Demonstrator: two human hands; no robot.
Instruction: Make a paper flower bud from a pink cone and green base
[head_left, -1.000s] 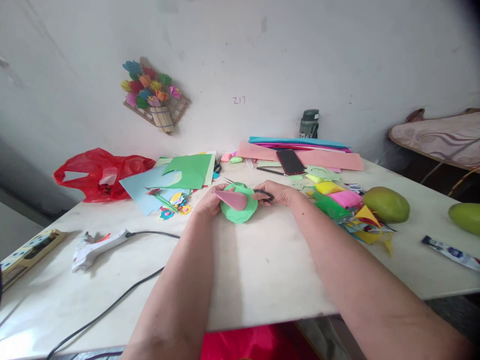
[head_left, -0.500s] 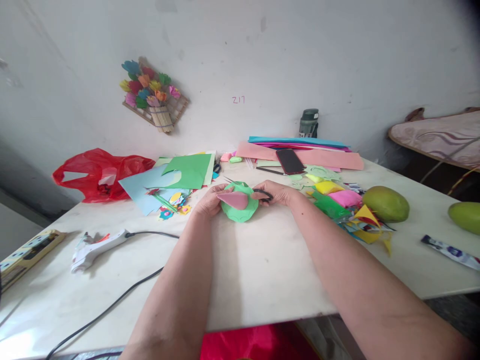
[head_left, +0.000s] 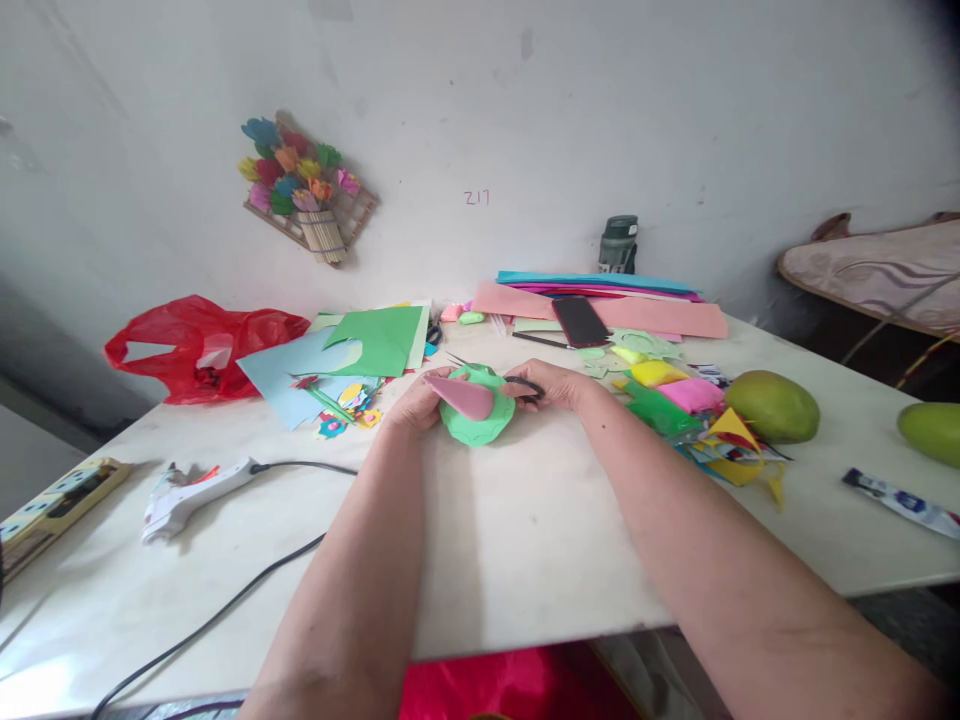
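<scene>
My left hand (head_left: 415, 402) is closed on the left edge of a round light-green paper piece (head_left: 476, 430). A pink cone-shaped piece (head_left: 466, 398) lies across its face, the point aimed at my left fingers; I cannot tell whether the two are joined. In my right hand (head_left: 553, 383) are scissors with a black handle (head_left: 532, 388), at the right edge of the green paper. Their blade tips (head_left: 455, 358) show beyond its far edge, the rest of the blades hidden behind it. Both hands are over the middle of the white table (head_left: 517, 560).
To the left lie a hot glue gun (head_left: 180, 500) with its cable, a power strip (head_left: 60, 505), a red plastic bag (head_left: 195, 350) and green paper sheets (head_left: 379, 340). On the right are a phone (head_left: 580, 321), paper scraps (head_left: 731, 440), a mango (head_left: 772, 405) and a tube (head_left: 904, 503).
The pink cone's point has shifted slightly left and up, along with a small tilt of the held piece. Both hands keep their grips.
</scene>
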